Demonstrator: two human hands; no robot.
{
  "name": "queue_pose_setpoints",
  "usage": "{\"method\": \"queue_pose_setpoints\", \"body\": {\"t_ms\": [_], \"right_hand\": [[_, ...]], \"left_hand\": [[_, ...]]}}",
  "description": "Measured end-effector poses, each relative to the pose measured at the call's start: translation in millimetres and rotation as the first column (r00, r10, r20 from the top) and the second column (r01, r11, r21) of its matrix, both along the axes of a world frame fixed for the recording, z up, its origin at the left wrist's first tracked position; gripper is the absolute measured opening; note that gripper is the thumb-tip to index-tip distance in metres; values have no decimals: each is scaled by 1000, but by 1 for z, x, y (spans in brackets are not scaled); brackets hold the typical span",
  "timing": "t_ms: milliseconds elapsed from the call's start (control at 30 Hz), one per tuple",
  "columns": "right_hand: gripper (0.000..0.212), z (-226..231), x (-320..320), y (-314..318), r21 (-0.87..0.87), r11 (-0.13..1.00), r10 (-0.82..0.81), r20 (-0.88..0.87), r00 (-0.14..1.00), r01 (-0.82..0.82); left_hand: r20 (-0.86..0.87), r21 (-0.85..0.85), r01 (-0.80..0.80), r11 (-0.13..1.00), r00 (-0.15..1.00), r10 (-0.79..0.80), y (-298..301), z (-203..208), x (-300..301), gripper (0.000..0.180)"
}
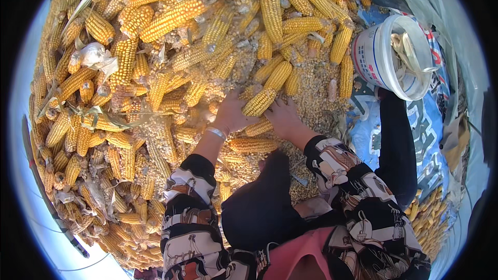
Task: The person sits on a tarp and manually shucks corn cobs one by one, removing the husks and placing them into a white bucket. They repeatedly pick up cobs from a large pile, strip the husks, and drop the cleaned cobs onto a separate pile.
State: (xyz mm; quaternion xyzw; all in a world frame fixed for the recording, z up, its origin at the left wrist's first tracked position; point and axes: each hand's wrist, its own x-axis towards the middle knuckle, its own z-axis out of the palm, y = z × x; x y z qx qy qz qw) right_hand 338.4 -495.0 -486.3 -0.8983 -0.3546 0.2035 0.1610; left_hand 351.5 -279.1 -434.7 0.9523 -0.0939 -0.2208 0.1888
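An ear of corn (259, 102), yellow and husked, lies slantwise between my two hands at the middle of the pile. My left hand (232, 115), with a pale band at its wrist, is closed against the ear's left side. From the right, my right hand (284, 117) curls at the ear's lower right side. Some fingertips of both hands are hidden behind the corn. Just beyond them rests another ear (278, 75). One more ear (253, 145) lies under my wrists, beside loose kernels (316, 106).
A large heap of corn ears (124, 62) spreads to the left and far side. At the right a white bucket (367, 54) holding dry husks stands on a blue printed sack (425, 140). My dark-clad knee (264, 202) is close below my hands. Clear plastic sheeting (456, 36) curves around the edge.
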Motion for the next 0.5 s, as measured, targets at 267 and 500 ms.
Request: {"method": "queue_pose_setpoints", "body": {"t_ms": [267,500], "right_hand": [[58,-6,8,-115,12,702,-316,-891,327,712],[53,-4,64,-51,-187,-4,90,-978,-186,982]], "left_hand": [[-245,-294,-229,928,957,159,-7,-5,14,55],[-455,-523,-447,726,867,206,-39,-15,79,73]]}}
